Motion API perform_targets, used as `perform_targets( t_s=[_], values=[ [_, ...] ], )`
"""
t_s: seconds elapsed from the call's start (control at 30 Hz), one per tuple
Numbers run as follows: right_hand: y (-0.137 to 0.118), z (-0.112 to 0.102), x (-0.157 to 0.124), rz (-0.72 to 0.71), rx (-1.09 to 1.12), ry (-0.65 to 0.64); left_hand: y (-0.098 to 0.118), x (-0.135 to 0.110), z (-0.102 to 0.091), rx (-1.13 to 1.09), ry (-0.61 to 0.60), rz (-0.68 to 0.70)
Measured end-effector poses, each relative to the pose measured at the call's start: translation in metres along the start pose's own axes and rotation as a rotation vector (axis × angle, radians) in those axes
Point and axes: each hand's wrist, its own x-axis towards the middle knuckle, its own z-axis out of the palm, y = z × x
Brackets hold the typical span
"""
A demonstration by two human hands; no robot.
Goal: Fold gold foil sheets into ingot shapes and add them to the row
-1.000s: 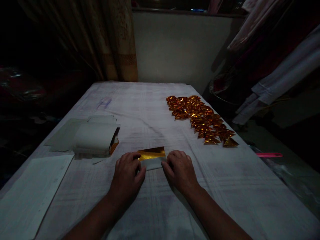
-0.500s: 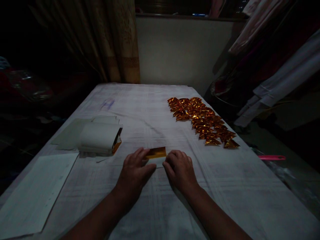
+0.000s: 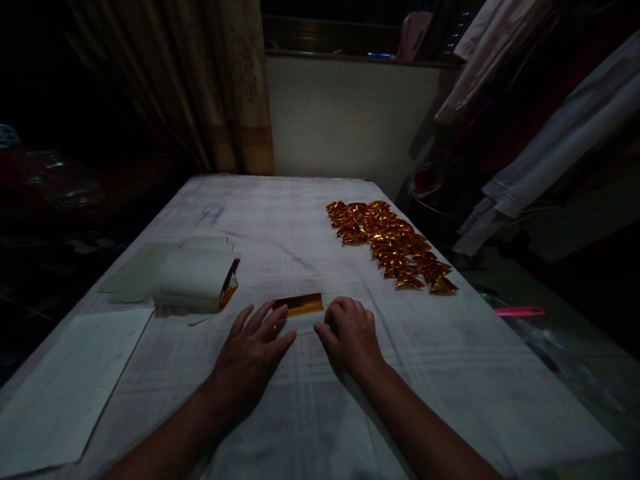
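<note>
A sheet of gold foil paper (image 3: 305, 305) lies on the cloth-covered table, partly folded, with its gold face up along the far side and a pale strip nearer me. My left hand (image 3: 254, 341) is spread out at its left end, fingertips resting on or just over the paper. At the right end, my right hand (image 3: 351, 333) is curled, thumb and forefinger closed at the paper's edge. The fingers partly hide that corner. Farther right on the table sit rows of folded gold foil pieces (image 3: 395, 250), shiny and peaked.
To the left lies a stack of pale-backed foil paper (image 3: 193, 277), its top sheets curved over. Nearer me is a flat white sheet (image 3: 70, 387). Clothes (image 3: 545, 147) hang beyond the table's right edge, above a pink handle (image 3: 520, 311). A curtain (image 3: 230, 100) hangs behind.
My left hand has drawn back leftward and its fingers have spread, baring more of the foil paper. My right hand stays curled at the right end. The view has shifted slightly.
</note>
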Motion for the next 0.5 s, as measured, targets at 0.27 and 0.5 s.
perform_targets(
  t_s=[0.27, 0.5],
  values=[
    [0.01, -0.008, 0.002, 0.019, 0.038, -0.039, -0.017, -0.017, -0.011, 0.033, 0.001, 0.027],
    [0.015, -0.004, 0.004, -0.007, 0.04, -0.01, -0.019, -0.011, -0.004, -0.15, 0.053, -0.051]
  ],
)
